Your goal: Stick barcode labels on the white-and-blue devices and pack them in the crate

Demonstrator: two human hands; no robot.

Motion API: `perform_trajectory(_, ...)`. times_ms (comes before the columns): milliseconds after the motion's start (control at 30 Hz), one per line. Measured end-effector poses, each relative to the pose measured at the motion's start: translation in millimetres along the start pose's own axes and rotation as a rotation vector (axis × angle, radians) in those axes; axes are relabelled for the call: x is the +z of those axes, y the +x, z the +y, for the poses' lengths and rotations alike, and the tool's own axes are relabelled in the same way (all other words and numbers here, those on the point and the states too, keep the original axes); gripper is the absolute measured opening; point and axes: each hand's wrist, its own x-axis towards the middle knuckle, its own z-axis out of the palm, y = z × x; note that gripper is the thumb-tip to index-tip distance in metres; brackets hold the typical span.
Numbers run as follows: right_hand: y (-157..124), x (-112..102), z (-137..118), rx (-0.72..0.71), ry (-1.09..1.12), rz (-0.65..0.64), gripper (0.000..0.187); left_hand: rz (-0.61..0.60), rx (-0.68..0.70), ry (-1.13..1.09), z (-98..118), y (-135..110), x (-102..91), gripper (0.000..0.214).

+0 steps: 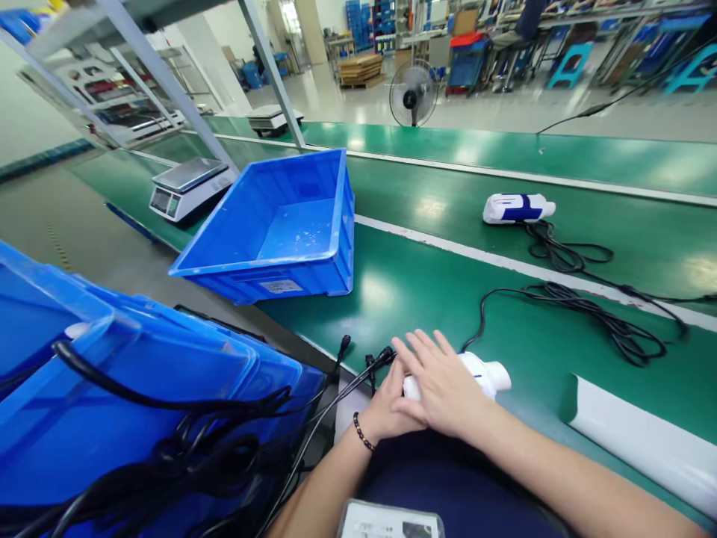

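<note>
From where I stand, the person's right hand (445, 385) lies over a white unit (485, 373) at the bench's near edge, fingers stretched out, thumb apart. The left hand (392, 407) meets it at the unit's left end; I can't tell whether those fingers pinch anything. Cable plugs (385, 356) stick out just beside them. Farther right sits another unit (516, 208); a blue bin (333, 273) stands left.

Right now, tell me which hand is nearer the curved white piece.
Right. The right hand is left of the curved white piece; the left hand is farther left, beyond the right.
</note>
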Motion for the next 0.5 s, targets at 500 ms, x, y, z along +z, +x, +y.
perform_trajectory(500,-80,0,94,0.292,0.664,-0.117,0.072,-0.093,0.253,0.793,43,-5,-9.2,0.059)
